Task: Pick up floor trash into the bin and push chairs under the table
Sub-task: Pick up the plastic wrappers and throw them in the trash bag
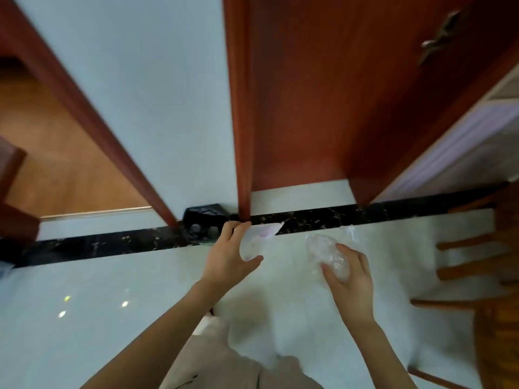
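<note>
Pinching clear wrapper (257, 241) | left hand (227, 258); gripping crumpled plastic (325, 252) | right hand (351, 282)

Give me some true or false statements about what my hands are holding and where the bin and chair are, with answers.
1. The left hand holds a flat pale wrapper. True.
2. The right hand is empty. False: it grips crumpled clear plastic.
3. The black bin stands at the wall beside the door frame. True.
4. The chair is on the left side of the view. False: its legs show at the right edge.
</note>
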Tool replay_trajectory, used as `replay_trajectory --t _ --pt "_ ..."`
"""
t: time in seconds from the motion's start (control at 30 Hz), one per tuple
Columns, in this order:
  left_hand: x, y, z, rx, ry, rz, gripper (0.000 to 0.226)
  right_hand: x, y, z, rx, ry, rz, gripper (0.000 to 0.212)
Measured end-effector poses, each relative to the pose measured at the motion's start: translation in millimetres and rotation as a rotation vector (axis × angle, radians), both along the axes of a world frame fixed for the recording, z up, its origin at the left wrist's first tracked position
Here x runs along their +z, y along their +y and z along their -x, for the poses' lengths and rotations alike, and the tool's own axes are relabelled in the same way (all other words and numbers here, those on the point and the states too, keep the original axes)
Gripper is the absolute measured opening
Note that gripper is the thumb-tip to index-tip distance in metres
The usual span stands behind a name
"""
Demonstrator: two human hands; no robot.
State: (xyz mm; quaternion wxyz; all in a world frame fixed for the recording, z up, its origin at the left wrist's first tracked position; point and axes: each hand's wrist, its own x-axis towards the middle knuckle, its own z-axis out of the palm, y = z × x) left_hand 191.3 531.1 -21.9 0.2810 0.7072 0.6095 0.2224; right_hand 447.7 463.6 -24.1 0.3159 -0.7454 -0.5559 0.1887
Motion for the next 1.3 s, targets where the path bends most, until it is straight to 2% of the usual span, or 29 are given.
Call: replay_trajectory --t 0.07,0.13,0.27,0.33,0.43,0.53,0.7,1.03,1.3 --pt "-8 12 52 0.045 0.037 0.004 0.076 -9 29 43 0.004 0.131 0.088 0.043" --pt "-14 25 102 0.101 0.08 0.027 0.077 -20 58 82 0.039 0.154 0.124 0.048" --pt "-20 48 187 0.212 0.139 0.072 0.077 -41 118 151 0.13 0.26 0.177 0.037" --pt "-25 59 214 0.252 0.152 0.108 0.076 -49 138 178 0.121 0.269 0.179 0.036" --pt "-43 78 236 0.302 0.144 0.149 0.076 -58 166 207 0.15 0.263 0.161 0.045" --pt "-77 99 245 0.355 0.134 0.189 0.075 -92 197 223 0.212 0.236 0.172 0.045" --pt "-169 147 247 0.471 0.094 0.234 0.075 -192 254 238 0.294 0.22 0.212 0.044" --pt "-416 241 244 0.522 0.083 0.223 0.075 -460 346 253 0.445 0.122 0.271 0.046" --pt "-531 272 241 0.577 0.045 0.209 0.077 -577 396 272 0.552 0.107 0.385 0.049"
